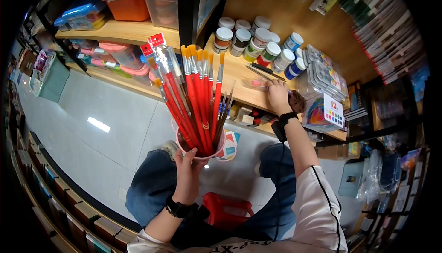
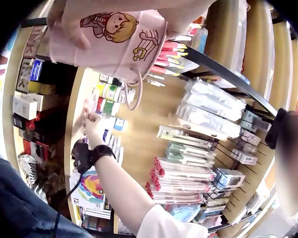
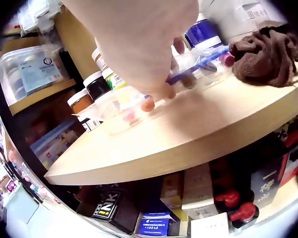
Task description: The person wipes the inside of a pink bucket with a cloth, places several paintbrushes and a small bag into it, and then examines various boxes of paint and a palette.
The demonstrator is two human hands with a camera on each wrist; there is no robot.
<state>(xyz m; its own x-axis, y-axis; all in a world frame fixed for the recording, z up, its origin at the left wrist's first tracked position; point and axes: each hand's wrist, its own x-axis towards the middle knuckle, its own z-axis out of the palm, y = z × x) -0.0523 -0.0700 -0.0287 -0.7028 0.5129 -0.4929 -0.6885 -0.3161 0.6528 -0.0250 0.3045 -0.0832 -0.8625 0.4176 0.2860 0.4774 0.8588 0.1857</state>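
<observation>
My left hand (image 1: 189, 157) grips a pink bucket (image 1: 200, 150) from below, in front of my lap; the left wrist view shows a cartoon figure on the bucket (image 2: 109, 42). Several red-handled paintbrushes (image 1: 195, 96) with orange bristles stand upright in it, some in clear sleeves. My right hand (image 1: 276, 91) reaches onto the wooden shelf (image 1: 239, 94). Its fingertips (image 3: 163, 92) pinch a clear plastic pack (image 3: 126, 106) lying on the shelf board (image 3: 198, 129), with a blue-handled piece (image 3: 201, 64) showing inside. A crumpled brown cloth (image 3: 265, 49) lies just right of that hand.
Paint jars (image 1: 258, 43) stand at the back of the shelf, with clear palette packs (image 1: 322, 76) to the right. Plastic boxes (image 1: 126, 4) fill the left shelves. Ink boxes (image 3: 154, 208) sit under the board. A red stool (image 1: 225, 209) stands between my legs.
</observation>
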